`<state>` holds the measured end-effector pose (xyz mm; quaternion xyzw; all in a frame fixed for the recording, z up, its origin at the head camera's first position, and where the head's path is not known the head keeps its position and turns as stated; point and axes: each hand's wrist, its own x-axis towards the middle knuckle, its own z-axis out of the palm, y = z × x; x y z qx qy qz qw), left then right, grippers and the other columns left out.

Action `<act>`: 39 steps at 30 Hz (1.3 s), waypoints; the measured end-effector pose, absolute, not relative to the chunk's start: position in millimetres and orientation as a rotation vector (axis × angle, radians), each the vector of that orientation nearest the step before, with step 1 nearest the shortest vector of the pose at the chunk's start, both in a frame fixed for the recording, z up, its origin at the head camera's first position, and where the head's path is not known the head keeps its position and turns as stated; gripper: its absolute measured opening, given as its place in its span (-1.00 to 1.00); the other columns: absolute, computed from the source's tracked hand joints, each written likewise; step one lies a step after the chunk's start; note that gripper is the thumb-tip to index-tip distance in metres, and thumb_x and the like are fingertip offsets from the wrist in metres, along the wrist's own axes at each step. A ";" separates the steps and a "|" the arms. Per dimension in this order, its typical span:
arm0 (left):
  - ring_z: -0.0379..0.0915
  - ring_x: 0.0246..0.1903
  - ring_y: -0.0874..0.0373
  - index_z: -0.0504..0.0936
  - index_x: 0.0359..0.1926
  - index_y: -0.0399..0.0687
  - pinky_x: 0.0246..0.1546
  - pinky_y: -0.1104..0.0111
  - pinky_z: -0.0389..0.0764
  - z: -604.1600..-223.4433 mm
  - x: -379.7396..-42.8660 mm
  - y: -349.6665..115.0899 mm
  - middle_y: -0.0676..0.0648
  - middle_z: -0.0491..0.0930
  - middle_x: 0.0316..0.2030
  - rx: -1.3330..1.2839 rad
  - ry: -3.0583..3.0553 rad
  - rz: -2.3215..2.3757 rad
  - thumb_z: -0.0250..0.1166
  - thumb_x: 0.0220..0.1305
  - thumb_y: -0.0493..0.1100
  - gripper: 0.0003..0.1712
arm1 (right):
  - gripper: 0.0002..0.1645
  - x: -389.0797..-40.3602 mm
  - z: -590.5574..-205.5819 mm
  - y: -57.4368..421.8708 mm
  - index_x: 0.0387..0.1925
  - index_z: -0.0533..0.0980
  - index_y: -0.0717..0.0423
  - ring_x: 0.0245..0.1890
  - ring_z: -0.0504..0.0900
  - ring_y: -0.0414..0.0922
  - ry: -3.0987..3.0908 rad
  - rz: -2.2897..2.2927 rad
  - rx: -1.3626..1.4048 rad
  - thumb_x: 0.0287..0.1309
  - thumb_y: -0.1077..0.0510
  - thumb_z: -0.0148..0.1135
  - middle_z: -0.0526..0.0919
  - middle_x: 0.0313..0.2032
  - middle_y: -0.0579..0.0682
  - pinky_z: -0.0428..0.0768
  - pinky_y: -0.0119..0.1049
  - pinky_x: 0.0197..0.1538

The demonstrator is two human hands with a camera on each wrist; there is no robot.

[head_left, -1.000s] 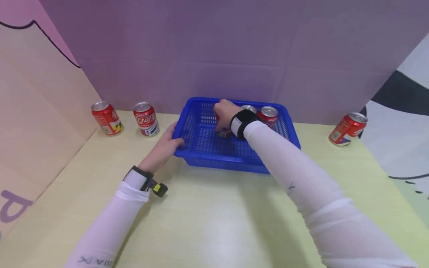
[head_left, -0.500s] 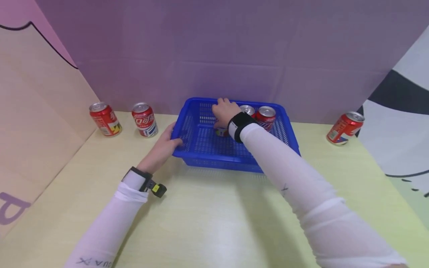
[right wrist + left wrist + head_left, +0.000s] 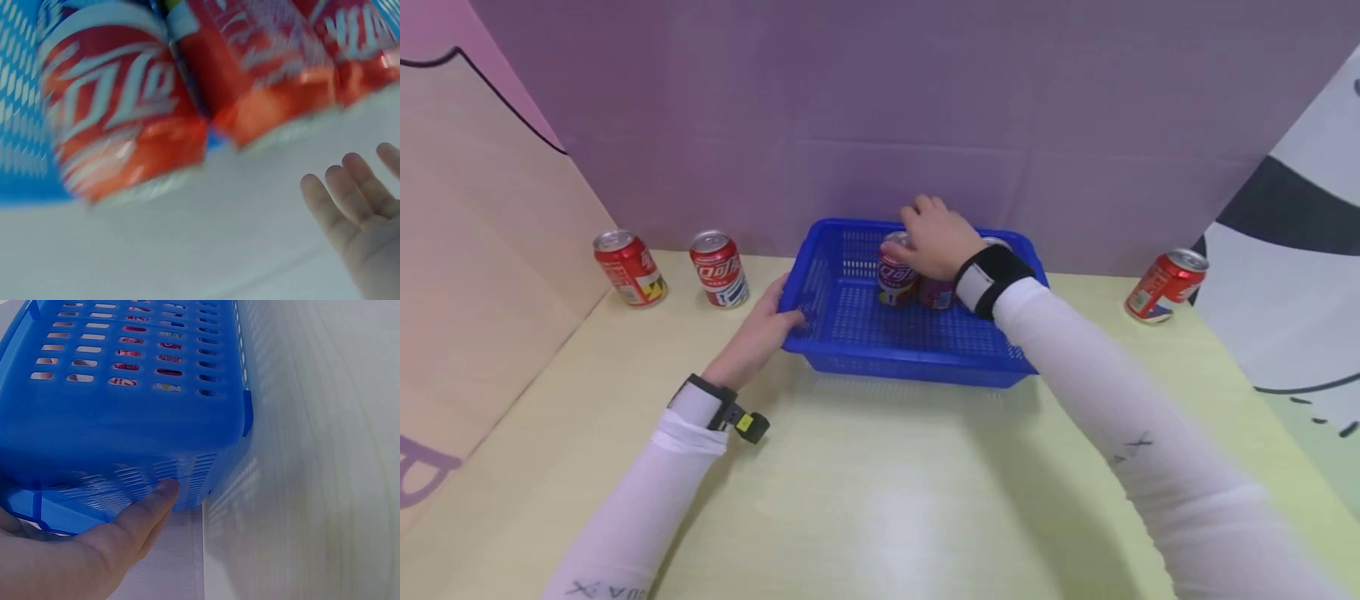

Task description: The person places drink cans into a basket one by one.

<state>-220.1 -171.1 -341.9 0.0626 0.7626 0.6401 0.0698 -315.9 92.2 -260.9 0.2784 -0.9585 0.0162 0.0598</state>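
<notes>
A blue plastic basket (image 3: pixel 910 365) stands on the table against the back wall. At its left end my left hand (image 3: pixel 758 329) grips the rim, thumb over the edge and fingers along the outside wall. Three red soda cans stand in the basket: the left can (image 3: pixel 895 283), the middle can (image 3: pixel 936 295), and the right can (image 3: pixel 997 242), mostly hidden by my wrist. Over them is my right hand (image 3: pixel 942 240), its fingers loosely extended and holding nothing. In the right wrist view, the fingers (image 3: pixel 356 187) are apart from the cans (image 3: pixel 122 106).
Two red cans, an outer one (image 3: pixel 630 271) and an inner one (image 3: pixel 720 271), stand on the table left of the basket. Another can (image 3: pixel 1167 287) stands at the right. A purple wall (image 3: pixel 820 117) rises behind the basket.
My right hand has let go of the left can in the basket and moved up and to the right. The left hand keeps its grip on the rim.
</notes>
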 end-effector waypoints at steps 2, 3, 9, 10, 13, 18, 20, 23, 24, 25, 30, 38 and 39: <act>0.25 0.22 -0.16 -0.18 0.56 -0.12 0.28 0.03 0.24 -342.1 -220.7 -172.1 -0.31 0.15 0.38 0.189 2.296 1.922 0.00 0.30 -0.40 -0.12 | -0.29 -308.0 -252.1 110.7 0.17 0.43 0.33 0.14 0.35 0.20 -2.869 0.098 0.795 0.35 -0.21 0.08 0.40 0.09 0.28 0.44 0.14 0.12; 0.25 0.23 -0.16 -0.18 0.56 -0.12 0.28 0.03 0.23 -342.4 -220.9 -172.8 -0.31 0.15 0.38 0.190 2.291 1.925 -0.01 0.31 -0.41 -0.12 | -0.34 -303.2 -248.5 120.5 0.13 0.45 0.34 0.10 0.38 0.20 -2.857 0.114 0.762 0.36 -0.18 0.09 0.43 0.06 0.28 0.46 0.15 0.09; 0.20 0.26 -0.16 -0.21 0.56 -0.12 0.31 0.03 0.18 -341.8 -219.8 -178.8 -0.30 0.11 0.41 0.197 2.287 1.922 -0.03 0.33 -0.40 -0.13 | -0.46 -264.8 -236.8 177.4 -0.01 0.50 0.36 -0.19 0.59 0.21 -2.877 0.276 0.476 0.34 -0.08 0.09 0.60 -0.15 0.30 0.57 0.18 -0.19; 0.20 0.27 -0.15 -0.22 0.56 -0.12 0.32 0.04 0.17 -341.3 -219.4 -178.8 -0.30 0.11 0.41 0.197 2.285 1.921 -0.03 0.33 -0.40 -0.13 | -0.44 -257.9 -237.7 186.4 0.02 0.48 0.36 -0.23 0.60 0.21 -2.892 0.316 0.421 0.35 -0.09 0.08 0.61 -0.16 0.31 0.58 0.17 -0.24; 0.21 0.25 -0.17 -0.22 0.56 -0.13 0.31 0.04 0.18 -340.0 -218.6 -178.2 -0.31 0.11 0.40 0.194 2.283 1.922 -0.02 0.31 -0.41 -0.11 | -0.33 -238.8 -246.6 210.5 0.14 0.41 0.38 -0.28 0.62 0.21 -2.926 0.406 0.282 0.36 -0.15 0.05 0.61 -0.15 0.36 0.59 0.16 -0.32; 0.23 0.23 -0.18 -0.21 0.56 -0.12 0.28 0.04 0.22 -339.9 -218.0 -178.2 -0.31 0.14 0.39 0.201 2.283 1.921 -0.02 0.30 -0.42 -0.11 | -0.20 -215.2 -277.2 239.0 0.17 0.35 0.44 -0.32 0.63 0.20 -2.954 0.539 0.153 0.36 -0.25 0.01 0.62 -0.22 0.36 0.60 0.10 -0.34; 0.23 0.24 -0.18 -0.20 0.56 -0.13 0.29 0.04 0.21 -340.2 -218.0 -178.2 -0.31 0.14 0.39 0.208 2.286 1.919 -0.02 0.30 -0.42 -0.11 | -0.16 -208.7 -288.8 244.6 0.18 0.34 0.46 -0.31 0.63 0.19 -2.962 0.606 0.114 0.36 -0.28 -0.01 0.63 -0.26 0.34 0.60 0.08 -0.34; 0.22 0.24 -0.19 -0.21 0.56 -0.12 0.29 0.02 0.21 -341.0 -217.6 -177.8 -0.32 0.13 0.39 0.208 2.296 1.911 -0.02 0.31 -0.41 -0.11 | -0.13 -203.4 -304.9 246.0 0.22 0.33 0.45 -0.28 0.62 0.18 -2.951 0.734 0.068 0.36 -0.30 -0.04 0.62 -0.24 0.35 0.58 0.04 -0.34; 0.22 0.23 -0.19 -0.20 0.56 -0.12 0.29 0.02 0.20 -341.3 -217.8 -177.5 -0.32 0.13 0.39 0.207 2.297 1.911 -0.02 0.31 -0.41 -0.12 | -0.13 -202.4 -308.5 245.4 0.24 0.31 0.45 -0.25 0.61 0.19 -2.948 0.776 0.061 0.37 -0.29 -0.04 0.61 -0.22 0.36 0.58 0.03 -0.33; 0.22 0.23 -0.20 -0.21 0.56 -0.12 0.29 0.01 0.20 -341.0 -217.9 -178.2 -0.32 0.13 0.40 0.204 2.296 1.912 -0.02 0.31 -0.41 -0.12 | -0.14 -202.7 -311.4 243.2 0.26 0.30 0.45 -0.21 0.61 0.20 -2.944 0.819 0.062 0.37 -0.27 -0.03 0.61 -0.19 0.38 0.58 0.04 -0.30; 0.20 0.26 -0.17 -0.19 0.56 -0.11 0.30 0.01 0.19 -341.5 -221.3 -177.8 -0.30 0.12 0.40 0.177 2.289 1.898 -0.02 0.32 -0.40 -0.13 | -0.23 -204.9 -318.3 236.9 0.29 0.26 0.50 -0.16 0.62 0.26 -2.911 0.886 0.077 0.40 -0.11 0.01 0.58 -0.11 0.47 0.59 0.14 -0.18; 0.20 0.27 -0.16 -0.19 0.56 -0.13 0.31 0.04 0.19 -342.6 -220.7 -177.1 -0.29 0.11 0.41 0.171 2.293 1.913 -0.01 0.31 -0.40 -0.12 | -0.30 -207.0 -316.5 232.2 0.29 0.24 0.58 -0.12 0.63 0.30 -2.925 0.908 0.114 0.42 0.05 0.01 0.53 0.00 0.51 0.54 0.20 -0.02; 0.20 0.27 -0.17 -0.19 0.56 -0.13 0.31 0.04 0.19 -342.9 -220.4 -177.5 -0.29 0.11 0.41 0.168 2.294 1.917 -0.02 0.31 -0.41 -0.12 | -0.30 -207.4 -316.7 231.5 0.29 0.23 0.59 -0.13 0.63 0.30 -2.928 0.913 0.122 0.42 0.05 0.01 0.52 0.00 0.51 0.54 0.20 -0.01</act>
